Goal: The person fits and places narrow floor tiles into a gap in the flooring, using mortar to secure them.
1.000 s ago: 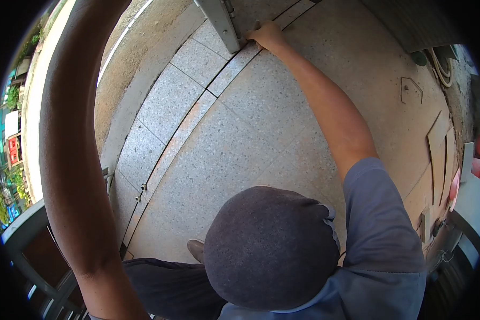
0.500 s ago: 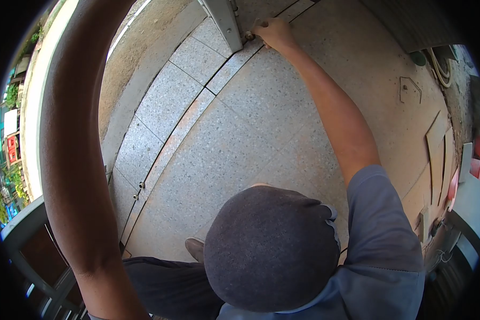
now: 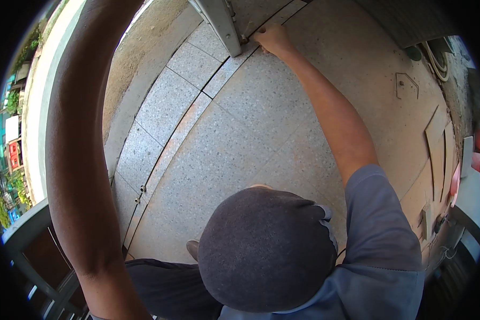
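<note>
My left arm (image 3: 82,133) rises bare and bent along the left side in the head view, and its hand lies beyond the top edge. Neither my left hand nor my right hand shows. Below me, a co-worker in a dark cap (image 3: 266,248) and grey shirt reaches forward. The co-worker's hand (image 3: 274,40) is low over the floor groove, fingers curled, just right of the foot of a grey metal post (image 3: 224,32). What those fingers hold, if anything, cannot be made out. Small fittings stick out from the post's side.
A dark groove (image 3: 189,109) runs diagonally across the speckled tile floor (image 3: 240,144). Two small metal rollers (image 3: 140,193) sit beside it at lower left. Flat boards (image 3: 436,152) and a coiled hose (image 3: 437,61) lie at right. Grey metal framing (image 3: 34,245) stands at lower left.
The view has shifted slightly. The co-worker's fingers have curled more and sit lower over the groove, away from the round fitting by the post. My left arm holds nearly the same pose.
</note>
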A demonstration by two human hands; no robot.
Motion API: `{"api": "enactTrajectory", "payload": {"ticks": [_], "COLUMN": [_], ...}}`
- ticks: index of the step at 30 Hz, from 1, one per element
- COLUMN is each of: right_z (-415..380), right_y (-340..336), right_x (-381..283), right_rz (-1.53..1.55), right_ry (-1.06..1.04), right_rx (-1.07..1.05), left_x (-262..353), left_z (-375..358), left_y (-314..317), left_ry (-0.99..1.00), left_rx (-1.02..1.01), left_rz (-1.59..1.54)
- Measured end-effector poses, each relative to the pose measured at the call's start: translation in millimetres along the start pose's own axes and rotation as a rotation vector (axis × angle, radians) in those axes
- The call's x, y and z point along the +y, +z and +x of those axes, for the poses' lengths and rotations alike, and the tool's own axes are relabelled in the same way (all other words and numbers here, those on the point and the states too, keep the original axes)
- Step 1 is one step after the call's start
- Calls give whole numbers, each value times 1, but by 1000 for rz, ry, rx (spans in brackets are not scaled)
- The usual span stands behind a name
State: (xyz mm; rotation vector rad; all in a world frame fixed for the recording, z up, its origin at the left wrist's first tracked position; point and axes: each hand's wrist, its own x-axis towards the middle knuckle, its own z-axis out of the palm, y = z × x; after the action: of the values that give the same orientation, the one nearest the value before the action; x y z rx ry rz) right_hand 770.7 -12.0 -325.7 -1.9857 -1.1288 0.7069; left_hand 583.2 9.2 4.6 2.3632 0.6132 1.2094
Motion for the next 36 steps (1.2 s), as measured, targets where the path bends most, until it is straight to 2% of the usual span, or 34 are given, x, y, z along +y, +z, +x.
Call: {"api": "enactTrajectory", "payload": {"ticks": [3,10,15,23,28,31,34,36], "right_z": [3,16,36,50,44,49,39,44], "right_y": [3,24,50,57,60,53,65,62], "right_x": [1,5,15,12,3,-4,0,4], "right_rz": [-25,-23,-139,-286,-308,-202,-314,-330], "right_ry": [6,-10,-64,-134,-183,17,-217,-255], "right_rx": [-24,-104,-7,35,117,-66,134,105], "left_x": [-1,-2,-8,-8,-24,-31,-28,-31], "left_z": [5,4,7,-8,4,4,4,2], "left_y": [5,-2,-10,-10,-22,-21,-23,-19], "left_ry": [-79,-68,-148,-80,-71,-39,-77,-61], "left_rx": [15,10,-19,84,-9,-18,-58,-25], "left_rz": [22,30,67,-14,34,8,-15,-12]}}
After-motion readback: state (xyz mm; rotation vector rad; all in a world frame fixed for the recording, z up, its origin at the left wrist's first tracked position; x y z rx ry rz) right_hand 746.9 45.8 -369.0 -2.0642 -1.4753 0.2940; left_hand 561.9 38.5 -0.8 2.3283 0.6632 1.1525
